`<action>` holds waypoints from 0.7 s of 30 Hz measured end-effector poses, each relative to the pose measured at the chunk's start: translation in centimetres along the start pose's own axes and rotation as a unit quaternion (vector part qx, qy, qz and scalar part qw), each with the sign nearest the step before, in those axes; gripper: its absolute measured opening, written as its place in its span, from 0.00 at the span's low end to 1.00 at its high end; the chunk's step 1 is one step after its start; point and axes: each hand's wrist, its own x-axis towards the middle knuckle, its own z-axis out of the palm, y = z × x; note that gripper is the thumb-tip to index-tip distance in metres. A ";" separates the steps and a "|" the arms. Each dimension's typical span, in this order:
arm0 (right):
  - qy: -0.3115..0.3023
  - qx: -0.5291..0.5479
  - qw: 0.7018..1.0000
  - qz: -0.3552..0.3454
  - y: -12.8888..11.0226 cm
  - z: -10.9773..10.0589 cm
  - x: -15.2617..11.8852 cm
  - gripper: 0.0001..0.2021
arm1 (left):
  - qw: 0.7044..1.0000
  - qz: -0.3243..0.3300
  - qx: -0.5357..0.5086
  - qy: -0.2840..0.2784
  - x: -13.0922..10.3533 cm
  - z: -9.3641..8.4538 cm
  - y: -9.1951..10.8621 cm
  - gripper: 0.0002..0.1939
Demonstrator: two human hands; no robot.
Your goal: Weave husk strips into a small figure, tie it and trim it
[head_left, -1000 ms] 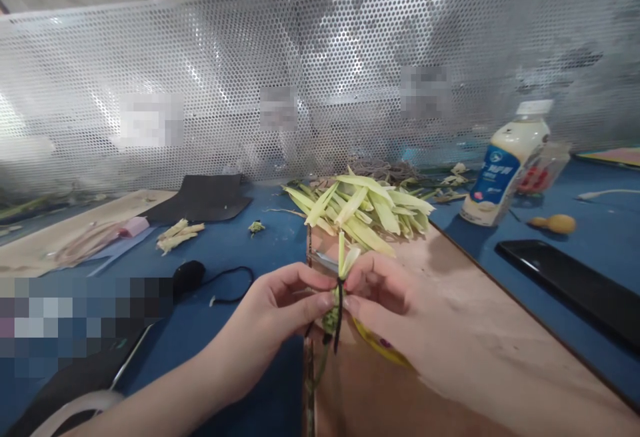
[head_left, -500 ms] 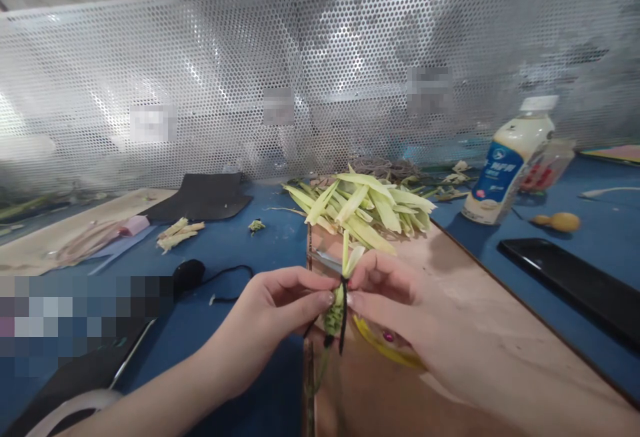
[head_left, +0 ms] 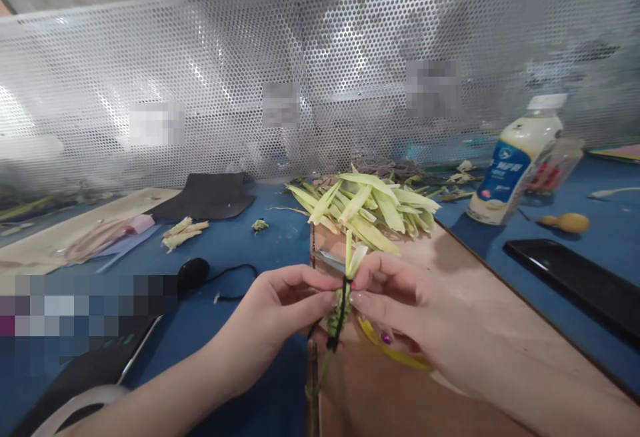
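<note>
Head view: the left hand (head_left: 295,307) pinches a green plaited bundle (head_left: 337,317) above the board (head_left: 380,400). The right hand (head_left: 407,300) meets the black cord (head_left: 346,282) around it; whether its fingertips grip cannot be told. A yellow-rimmed item (head_left: 400,358) is part-hidden beneath; the phone (head_left: 575,283) is cut off rightward.

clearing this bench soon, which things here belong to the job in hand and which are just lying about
Job in hand:
green woven piece, held
black cord on it
pale green strips, probably
black yarn ball, probably

Likely just lying about:
bottle
black phone
yellow gourd-shaped object
</note>
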 end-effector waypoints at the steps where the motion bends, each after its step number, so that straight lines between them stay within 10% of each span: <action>1: -0.011 0.007 1.000 0.001 -0.1 0.0 0.0 0.11 | 1.000 0.001 -0.005 -0.001 0.0 0.0 0.0 0.08; 21: 0.063 0.002 0.997 -0.047 0.7 -0.2 -0.1 0.10 | 0.999 0.000 -0.024 -0.029 0.2 -0.2 -0.1 0.09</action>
